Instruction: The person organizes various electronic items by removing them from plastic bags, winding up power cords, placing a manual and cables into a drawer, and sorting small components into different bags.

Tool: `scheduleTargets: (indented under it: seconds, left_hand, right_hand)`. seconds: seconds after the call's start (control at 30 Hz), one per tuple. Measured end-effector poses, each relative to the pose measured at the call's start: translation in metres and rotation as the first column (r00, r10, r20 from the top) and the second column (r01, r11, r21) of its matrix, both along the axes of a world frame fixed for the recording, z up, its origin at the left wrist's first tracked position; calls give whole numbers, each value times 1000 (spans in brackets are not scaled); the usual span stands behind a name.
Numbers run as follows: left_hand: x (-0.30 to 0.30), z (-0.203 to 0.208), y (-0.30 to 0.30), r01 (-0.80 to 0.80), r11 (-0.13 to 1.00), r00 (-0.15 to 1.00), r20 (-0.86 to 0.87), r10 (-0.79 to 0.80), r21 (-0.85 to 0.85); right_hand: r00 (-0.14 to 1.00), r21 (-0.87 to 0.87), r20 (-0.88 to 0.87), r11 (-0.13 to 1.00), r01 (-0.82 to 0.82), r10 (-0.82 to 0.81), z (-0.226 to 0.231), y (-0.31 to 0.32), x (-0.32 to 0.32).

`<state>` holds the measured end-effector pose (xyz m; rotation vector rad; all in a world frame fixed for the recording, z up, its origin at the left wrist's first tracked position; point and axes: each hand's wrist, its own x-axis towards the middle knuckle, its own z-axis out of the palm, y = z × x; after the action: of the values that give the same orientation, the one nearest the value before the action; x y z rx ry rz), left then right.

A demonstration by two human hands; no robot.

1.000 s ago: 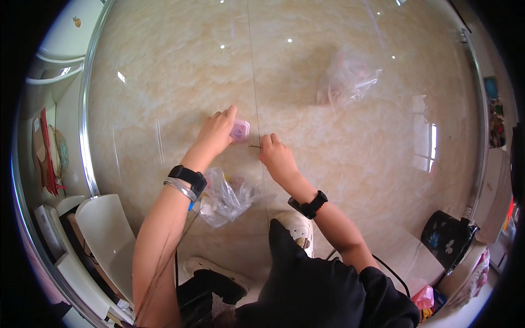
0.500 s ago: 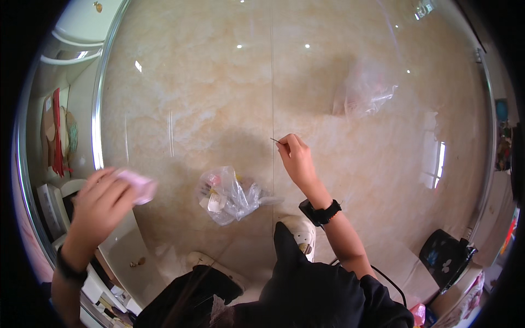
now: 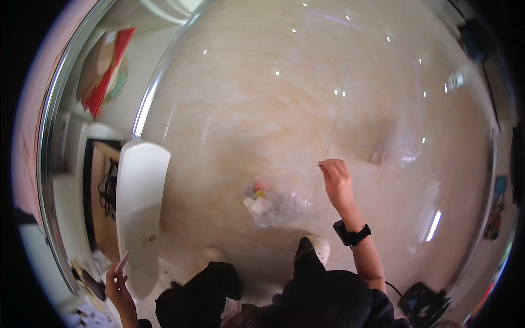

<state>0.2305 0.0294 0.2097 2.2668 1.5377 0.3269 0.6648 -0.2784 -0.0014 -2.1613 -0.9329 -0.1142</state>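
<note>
My left hand (image 3: pixel 118 290) is low at the left, fingers closed on a slim pink object (image 3: pixel 122 263) seen nearly edge-on; its kind is unclear. Beside it stands a pulled-out drawer with a curved white front (image 3: pixel 143 202) and a small gold knob (image 3: pixel 147 238). Out over the floor, my right hand (image 3: pixel 337 185) pinches a thin dark strip or stick, of which only a tip shows at the fingertips. To the left of that hand, a clear plastic bag (image 3: pixel 284 208) lies on the floor with pink, yellow and white bits in it.
A second clear plastic bag (image 3: pixel 402 150) lies farther right on the glossy tiles (image 3: pixel 246 109). Dark cables (image 3: pixel 109 191) show inside the drawer. Red and brown paper items (image 3: pixel 106 71) stand in the left cabinet. A black bag-like thing (image 3: pixel 424 303) sits at the lower right.
My view has turned left. My left hand has moved down beside the drawer with the pink object, which is now seen edge-on. The right hand keeps its pinch over the floor.
</note>
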Motion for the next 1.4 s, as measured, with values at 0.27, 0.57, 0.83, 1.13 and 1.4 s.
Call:
scheduleTargets:
  seconds: [0.27, 0.57, 0.83, 1.13, 1.4]
  left_hand:
    - [-69, 26, -26, -54, 991, 986, 150, 72, -120]
    - [-70, 26, 17, 27, 991, 968, 250, 6, -130]
    - [-88, -1, 114, 146, 929, 905, 425, 13, -340]
    - [-101, -31, 166, 219, 862, 968, 210, -135, -457]
    - [-94, -76, 185, 270, 759, 961, 113, -253, -592]
  right_hand:
    - [892, -237, 169, 895, -377, 420, 170, 94, 51]
    - [502, -444, 312, 591, -673, 807, 247, 299, -79]
    - [381, -327, 181, 421, -846, 906, 198, 380, -209]
    - [731, -68, 35, 732, -678, 681, 169, 347, -222]
    - [776, -48, -156, 781, -623, 610, 142, 302, -195]
